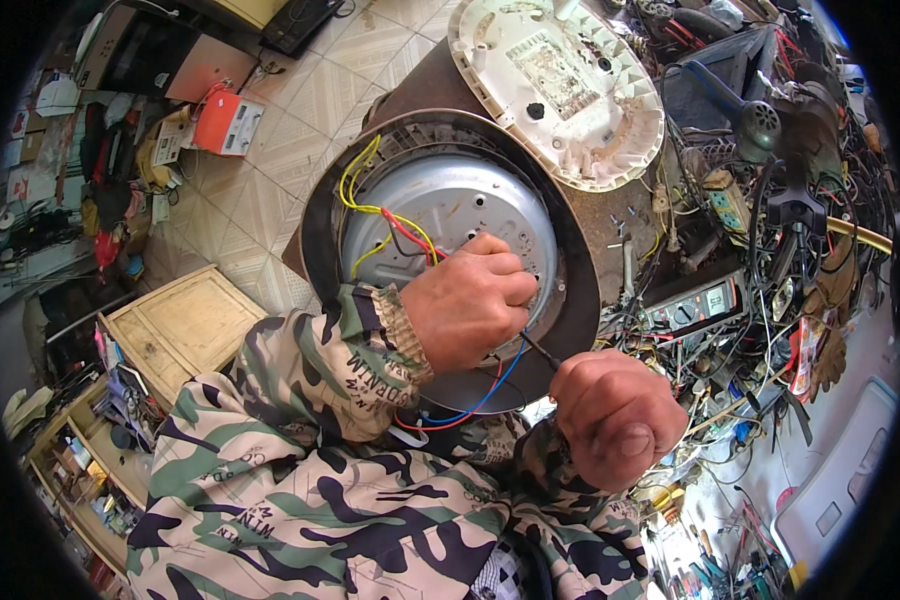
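A round appliance body, like an upturned electric cooker (pixel 582 290), sits before me with its dark wall around a silver metal pan (pixel 420 195). Over the pan's near right part, my left hand (pixel 475 305) is closed, with its fingertips and anything in them hidden. Yellow wires (pixel 350 180) and red wires (pixel 410 232) run beneath that hand. My right hand (pixel 618 415) is a fist at the near right rim, gripping what appears to be a screwdriver (pixel 540 348); its thin dark shaft points at the pan's edge. Blue wire (pixel 490 397) curves along the near side.
Beyond the cooker lies an off-white oval base cover (pixel 560 95). Small screws (pixel 618 220) rest on the brown surface at right, near a multimeter (pixel 692 308) and tangled cables. An orange-and-white box (pixel 228 124) stands on the tiled floor; a wooden cabinet (pixel 182 320) is at left.
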### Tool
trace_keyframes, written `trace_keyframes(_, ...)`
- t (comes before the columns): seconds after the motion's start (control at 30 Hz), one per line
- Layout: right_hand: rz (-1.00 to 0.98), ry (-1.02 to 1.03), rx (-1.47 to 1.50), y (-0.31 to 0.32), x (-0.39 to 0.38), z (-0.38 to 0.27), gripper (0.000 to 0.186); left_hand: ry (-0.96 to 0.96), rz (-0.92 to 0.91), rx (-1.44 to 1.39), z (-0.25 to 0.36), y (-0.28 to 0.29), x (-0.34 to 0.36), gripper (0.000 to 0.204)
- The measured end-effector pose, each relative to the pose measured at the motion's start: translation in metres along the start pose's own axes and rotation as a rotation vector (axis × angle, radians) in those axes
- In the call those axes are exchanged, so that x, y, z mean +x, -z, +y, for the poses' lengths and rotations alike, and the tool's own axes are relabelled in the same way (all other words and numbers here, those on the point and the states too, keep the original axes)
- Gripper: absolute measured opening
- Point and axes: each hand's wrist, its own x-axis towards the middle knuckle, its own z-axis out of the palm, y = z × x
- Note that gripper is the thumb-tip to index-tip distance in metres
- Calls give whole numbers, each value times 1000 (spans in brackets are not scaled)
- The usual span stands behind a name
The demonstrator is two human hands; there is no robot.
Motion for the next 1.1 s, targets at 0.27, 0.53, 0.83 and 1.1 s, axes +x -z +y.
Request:
trace_keyframes(0.27,-67,1,55,6,1,-2,27,-7,9,-7,4,4,-1,12)
trace_keyframes(0.53,-92,21,43,1,2,-7,28,-20,-1,-6,8,10,-2,11)
trace_keyframes(0.83,110,10,5,-3,-16,-19,28,-16,-5,-25,8,8,4,9)
trace_keyframes(1.1,886,-106,-678,72,-91,-116,13,-41,-23,23,11,9,8,14)
